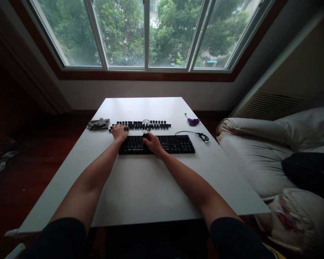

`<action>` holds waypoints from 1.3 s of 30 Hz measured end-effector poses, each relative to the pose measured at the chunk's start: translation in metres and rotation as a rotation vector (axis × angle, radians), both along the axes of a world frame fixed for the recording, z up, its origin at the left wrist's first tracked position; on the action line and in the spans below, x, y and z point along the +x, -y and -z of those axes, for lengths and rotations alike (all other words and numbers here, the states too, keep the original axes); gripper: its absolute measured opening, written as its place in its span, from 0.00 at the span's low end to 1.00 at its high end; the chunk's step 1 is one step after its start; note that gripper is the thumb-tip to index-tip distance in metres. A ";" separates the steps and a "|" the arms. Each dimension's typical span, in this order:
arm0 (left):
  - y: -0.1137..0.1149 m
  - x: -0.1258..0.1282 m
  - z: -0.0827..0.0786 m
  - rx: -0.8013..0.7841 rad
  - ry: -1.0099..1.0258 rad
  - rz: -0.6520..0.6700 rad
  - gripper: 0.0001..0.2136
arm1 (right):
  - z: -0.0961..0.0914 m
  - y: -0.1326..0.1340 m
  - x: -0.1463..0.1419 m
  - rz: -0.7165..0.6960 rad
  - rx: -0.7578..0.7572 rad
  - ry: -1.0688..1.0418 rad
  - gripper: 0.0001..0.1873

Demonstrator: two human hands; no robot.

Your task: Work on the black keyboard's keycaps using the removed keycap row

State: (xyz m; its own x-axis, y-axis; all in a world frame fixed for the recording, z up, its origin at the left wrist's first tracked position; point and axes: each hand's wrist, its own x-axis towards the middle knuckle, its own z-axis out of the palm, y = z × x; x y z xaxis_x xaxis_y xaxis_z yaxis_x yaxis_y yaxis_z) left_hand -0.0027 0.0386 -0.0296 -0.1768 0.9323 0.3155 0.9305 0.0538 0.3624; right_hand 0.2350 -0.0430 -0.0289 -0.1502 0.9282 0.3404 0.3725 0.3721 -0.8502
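Observation:
A black keyboard lies across the white table, and several loose black keycaps are lined up in rows just beyond it. My left hand rests at the left end of those rows, above the keyboard's upper left corner, with its fingers stretched out over the keycaps. Over the middle of the keyboard, my right hand is closed, pinching what looks like a small black keycap. Thin wire loops show among the rows and near my right fingertips; their kind is unclear.
A grey cloth lies at the table's left edge. On the right are a crumpled purple item and the coiled USB cable. The white table stands before a window, with a pale sofa along its right side.

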 end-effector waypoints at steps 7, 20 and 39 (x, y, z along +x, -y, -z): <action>0.007 0.001 0.001 0.054 0.003 0.042 0.12 | 0.002 -0.001 0.000 0.002 -0.007 0.002 0.11; -0.006 0.005 -0.004 -0.020 -0.079 0.112 0.12 | 0.001 0.000 0.002 -0.006 -0.003 0.015 0.11; 0.002 0.005 -0.009 0.026 -0.070 0.002 0.08 | -0.002 0.002 0.002 -0.009 -0.006 0.021 0.11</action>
State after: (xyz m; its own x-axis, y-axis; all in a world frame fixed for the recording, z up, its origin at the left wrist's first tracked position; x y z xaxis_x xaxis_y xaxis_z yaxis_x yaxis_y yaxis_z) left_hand 0.0023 0.0368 -0.0210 -0.1518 0.9241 0.3507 0.9536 0.0436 0.2980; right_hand 0.2370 -0.0451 -0.0265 -0.1653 0.9290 0.3312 0.3875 0.3699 -0.8444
